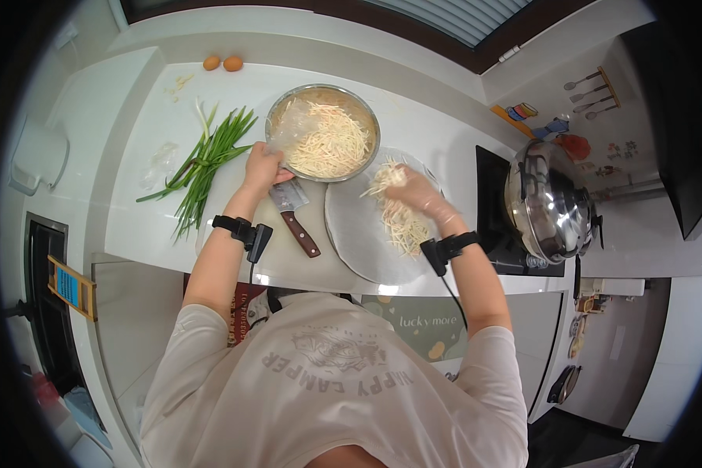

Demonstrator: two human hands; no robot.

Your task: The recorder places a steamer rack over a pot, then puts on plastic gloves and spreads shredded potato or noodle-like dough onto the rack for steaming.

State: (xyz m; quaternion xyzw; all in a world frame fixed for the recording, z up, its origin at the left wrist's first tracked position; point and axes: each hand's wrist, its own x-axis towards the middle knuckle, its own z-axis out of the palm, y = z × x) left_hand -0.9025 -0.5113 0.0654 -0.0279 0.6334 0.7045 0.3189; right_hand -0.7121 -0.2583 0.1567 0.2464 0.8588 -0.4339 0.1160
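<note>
My left hand (263, 169) grips the near left rim of a steel bowl (376, 131) full of pale shredded strips (330, 140); a crumpled clear plastic bag or glove (294, 126) lies over the bowl's left side. My right hand (412, 192), in a clear plastic glove, holds a clump of the same strips above a round grey cloth or mesh sheet (351, 234), where more strips (408, 228) lie in a heap. A cleaver with a brown wooden handle (300, 234) rests between my arms, its blade partly under the bowl's near edge.
Left of the bowl lies a tied bunch of green scallions or chives (210, 161), beside crumpled clear plastic (159, 165). Two brown eggs (222, 63) sit at the back, near small pale scraps (180, 85). A large lidded steel pot (547, 199) stands on the black cooktop (490, 234) at right.
</note>
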